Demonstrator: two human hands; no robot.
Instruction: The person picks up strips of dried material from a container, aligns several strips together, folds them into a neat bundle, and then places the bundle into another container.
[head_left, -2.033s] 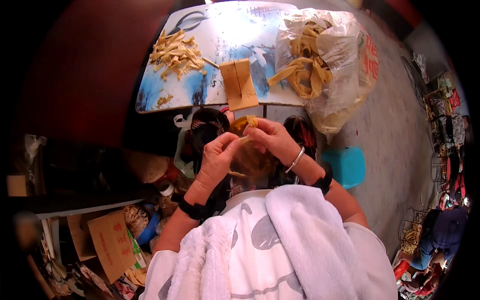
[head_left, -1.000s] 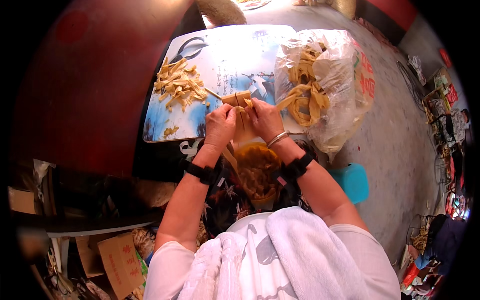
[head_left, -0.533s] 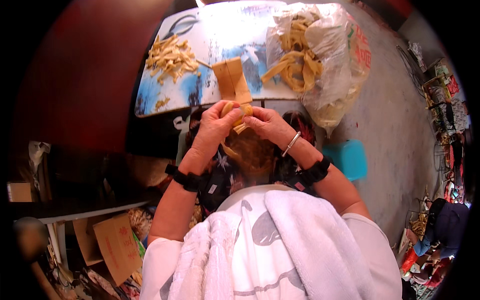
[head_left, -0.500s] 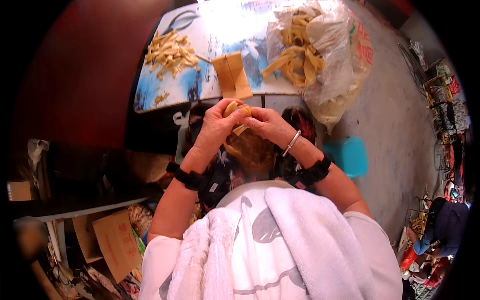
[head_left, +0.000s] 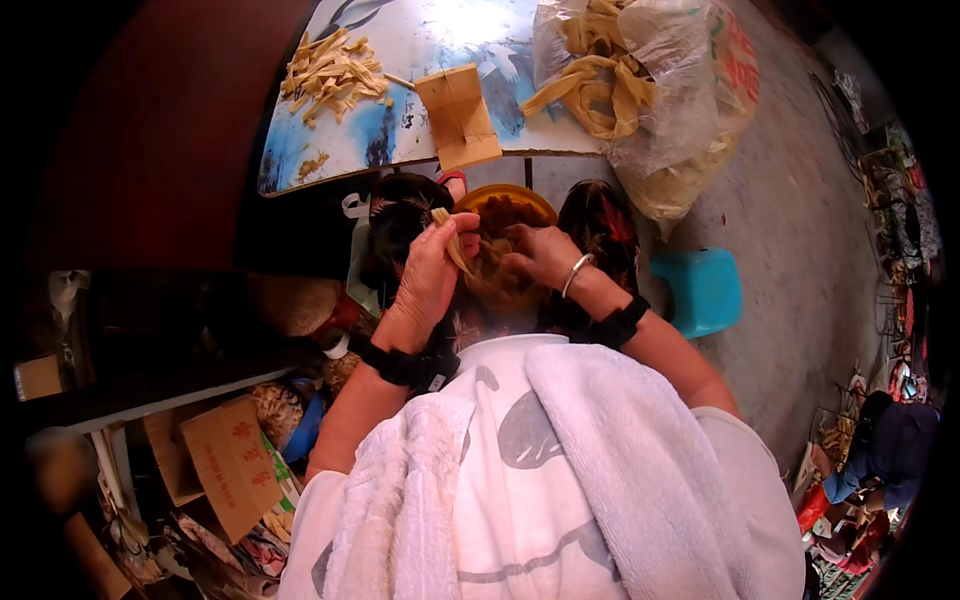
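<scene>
The left hand (head_left: 430, 264) pinches a pale yellow strip (head_left: 457, 254), flat, ribbon-like and slightly curved, between thumb and fingers, its narrow end poking up past the fingertips; the strip is held just above the left side of a round, orange-yellow tub (head_left: 512, 191) with a smooth, glossy rim. The right hand (head_left: 547, 257) is over the tub's right side with its fingers curled inward and down; whether they grip anything cannot be told. Inside the tub, brownish-yellow pieces (head_left: 500, 285) lie in shadow, their outlines soft. The tub sits between two knees in dark, patterned cloth. Beyond it is a smooth white surface (head_left: 410, 160) with rounded corners and blotchy blue painting. At its left, short, flat, dry-looking strips form a loose, criss-crossed pile (head_left: 335, 78). A thin stick (head_left: 399, 81) points from near the pile toward an angled wooden piece (head_left: 462, 120), plain and light brown, with a thin dark line down its middle, standing at the near edge. On the right, a crinkled, translucent plastic bag (head_left: 672, 150) gapes open around long, looped tan bands (head_left: 620, 98), its lower part sagging past the edge. A turquoise stool (head_left: 706, 290) with rounded corners stands on the grey floor (head_left: 775, 235).
</scene>
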